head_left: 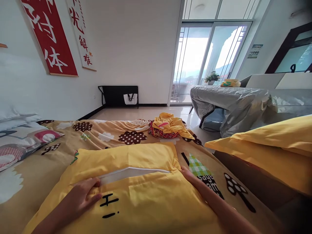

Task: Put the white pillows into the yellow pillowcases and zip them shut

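A yellow pillowcase with black "Hi" lettering lies in front of me, plumped out by a pillow inside. Its long zipper slit gapes, baring a strip of the white pillow. At the slit's left end my left hand is closed, thumb and fingers pinching the yellow cloth; whether a zipper pull is between them is hidden. My right hand grips the pillowcase at its right edge, beside the slit's other end, with most of its fingers out of sight.
A patterned brown blanket covers the bed. Crumpled yellow cloth lies at its far edge, more yellow fabric over a brown box-like thing at right. A printed pillow is at left, a plastic-covered table beyond.
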{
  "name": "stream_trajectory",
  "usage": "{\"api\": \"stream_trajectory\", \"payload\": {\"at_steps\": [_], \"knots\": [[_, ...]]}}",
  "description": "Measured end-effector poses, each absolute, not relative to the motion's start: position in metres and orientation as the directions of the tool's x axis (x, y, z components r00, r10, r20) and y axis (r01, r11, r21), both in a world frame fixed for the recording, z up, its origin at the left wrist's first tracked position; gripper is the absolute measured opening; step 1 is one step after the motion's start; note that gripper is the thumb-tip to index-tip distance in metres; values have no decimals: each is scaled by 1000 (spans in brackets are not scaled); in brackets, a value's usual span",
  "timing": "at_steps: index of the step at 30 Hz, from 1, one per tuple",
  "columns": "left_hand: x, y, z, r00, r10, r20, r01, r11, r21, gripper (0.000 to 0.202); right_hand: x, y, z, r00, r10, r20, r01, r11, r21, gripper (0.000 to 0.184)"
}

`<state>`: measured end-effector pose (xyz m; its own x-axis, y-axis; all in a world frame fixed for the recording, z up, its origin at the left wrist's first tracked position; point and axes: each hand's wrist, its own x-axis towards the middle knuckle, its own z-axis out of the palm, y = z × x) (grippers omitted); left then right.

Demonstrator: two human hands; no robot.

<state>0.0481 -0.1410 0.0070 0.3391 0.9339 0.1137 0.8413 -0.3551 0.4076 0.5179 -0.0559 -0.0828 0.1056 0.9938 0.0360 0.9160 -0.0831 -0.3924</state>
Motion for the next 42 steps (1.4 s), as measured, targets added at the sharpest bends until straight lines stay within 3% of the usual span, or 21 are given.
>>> {"api": "stream_trajectory", "payload": {"at_steps": [4,8,12,15,20,23,26,29,31,33,35,38,42], "knots": [[40,-135,-5,270,963,-14,819,-222,529,45,520,-58,-80,167,985,44,942,-146,-303,39],[31,-137,-8,156,988,-4,726,-112,679,54,534,-58,-80,133,991,17,983,-130,-128,38],[28,-138,10,16,1000,13,671,-20,741,53,532,-57,-78,110,991,73,992,-104,-78,35],[28,-133,21,-6,997,71,734,-44,678,51,529,-57,-80,168,978,126,986,-167,-17,39],[29,-124,-3,98,995,31,850,-100,518,47,530,-56,-86,54,998,34,995,-57,85,35],[23,-125,-12,117,991,61,878,-132,459,48,529,-58,-66,51,991,127,989,-68,131,35],[27,-125,3,141,938,315,914,-246,322,47,511,-64,-36,-7,963,271,1000,15,-27,37],[58,-119,20,194,838,510,913,-345,219,48,472,-73,-20,-176,922,345,913,284,-292,50],[84,-112,17,278,834,476,898,-402,179,51,447,-78,-25,-338,899,279,809,429,-403,56],[100,-105,-1,353,868,349,890,-426,160,54,436,-82,-40,-430,885,178,757,461,-463,57],[101,-99,-26,355,902,246,898,-402,179,54,444,-84,-59,-381,914,137,784,398,-477,59],[84,-94,-55,296,926,233,906,-350,239,52,483,-95,-87,-202,974,100,854,225,-470,60],[69,-94,-62,268,936,229,899,-329,289,53,547,-129,-115,-140,985,102,939,164,-303,57]]}}
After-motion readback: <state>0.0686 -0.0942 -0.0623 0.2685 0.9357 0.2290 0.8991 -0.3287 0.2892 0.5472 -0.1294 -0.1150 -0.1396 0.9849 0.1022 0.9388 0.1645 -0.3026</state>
